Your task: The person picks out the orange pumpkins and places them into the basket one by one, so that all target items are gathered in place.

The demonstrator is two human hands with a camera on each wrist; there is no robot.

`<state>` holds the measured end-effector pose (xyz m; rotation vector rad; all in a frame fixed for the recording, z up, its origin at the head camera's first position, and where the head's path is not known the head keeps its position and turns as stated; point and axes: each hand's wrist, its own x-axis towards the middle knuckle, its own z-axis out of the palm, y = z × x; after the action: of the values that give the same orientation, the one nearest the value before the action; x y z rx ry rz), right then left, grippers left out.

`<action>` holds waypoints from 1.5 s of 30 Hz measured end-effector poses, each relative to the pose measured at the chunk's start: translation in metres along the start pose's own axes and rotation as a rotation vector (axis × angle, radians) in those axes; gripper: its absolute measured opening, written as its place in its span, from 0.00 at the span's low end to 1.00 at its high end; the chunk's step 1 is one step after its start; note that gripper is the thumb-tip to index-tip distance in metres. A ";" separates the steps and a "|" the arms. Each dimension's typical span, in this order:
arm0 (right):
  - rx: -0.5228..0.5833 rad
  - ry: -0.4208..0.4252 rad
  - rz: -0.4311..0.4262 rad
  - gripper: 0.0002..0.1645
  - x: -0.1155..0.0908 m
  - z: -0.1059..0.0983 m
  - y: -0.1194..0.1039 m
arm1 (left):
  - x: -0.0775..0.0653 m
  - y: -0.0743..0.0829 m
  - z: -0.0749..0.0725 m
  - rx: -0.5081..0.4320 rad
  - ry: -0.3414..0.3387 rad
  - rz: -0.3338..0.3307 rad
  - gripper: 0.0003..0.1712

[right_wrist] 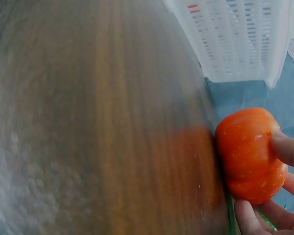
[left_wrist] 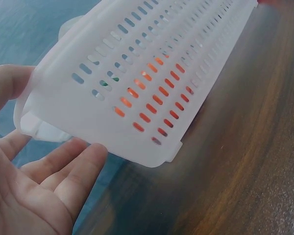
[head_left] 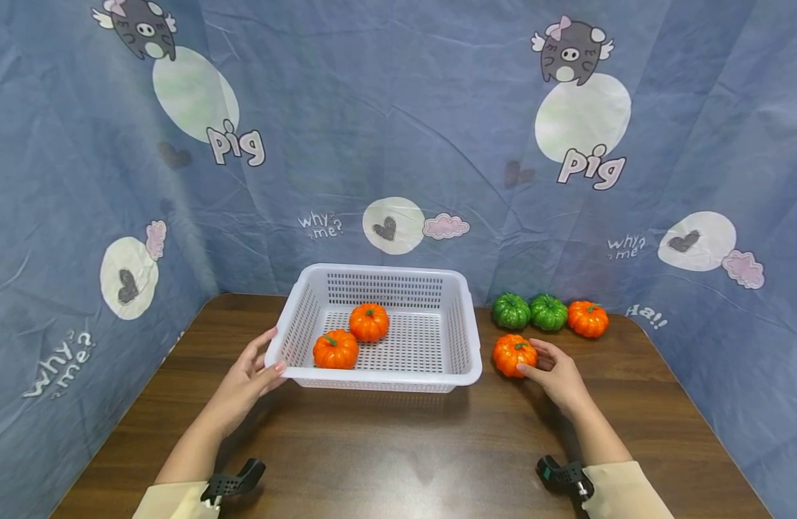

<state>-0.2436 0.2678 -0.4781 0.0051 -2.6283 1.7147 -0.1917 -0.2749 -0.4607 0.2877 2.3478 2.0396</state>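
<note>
My left hand (head_left: pixel 245 378) holds the near left corner of a white plastic basket (head_left: pixel 385 378); in the left wrist view its thumb lies over the rim and its fingertips touch the end wall. Inside the basket, toward its left, lie two small orange pumpkins, a nearer pumpkin (head_left: pixel 336 350) and a farther pumpkin (head_left: pixel 369 322). Right of the basket, my right hand (head_left: pixel 559 376) grips another orange pumpkin (head_left: pixel 514 355) between thumb and fingers. The right wrist view shows this pumpkin (right_wrist: pixel 250 154) close over the tabletop, with fingertips around its side.
At the table's back right stand two green pumpkins, a left one (head_left: pixel 511 311) and a right one (head_left: pixel 549 313), beside an orange pumpkin (head_left: pixel 588 319). The brown wooden table (head_left: pixel 385 447) is bordered by a blue patterned cloth (head_left: pixel 398 130) behind and at both sides.
</note>
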 end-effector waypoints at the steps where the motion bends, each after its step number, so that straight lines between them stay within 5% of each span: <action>1: 0.002 -0.001 0.002 0.40 0.000 0.000 0.000 | 0.000 0.000 0.000 0.002 0.000 0.000 0.42; 19: -0.004 -0.001 0.015 0.39 -0.003 -0.004 -0.008 | 0.000 0.000 0.000 0.006 -0.002 0.009 0.41; 45: -0.051 0.002 -0.133 0.38 -0.027 -0.021 -0.071 | 0.000 0.000 0.000 0.008 0.011 -0.022 0.41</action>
<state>-0.2158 0.2583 -0.4052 0.1735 -2.6036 1.6052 -0.1919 -0.2744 -0.4605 0.2501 2.3554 2.0282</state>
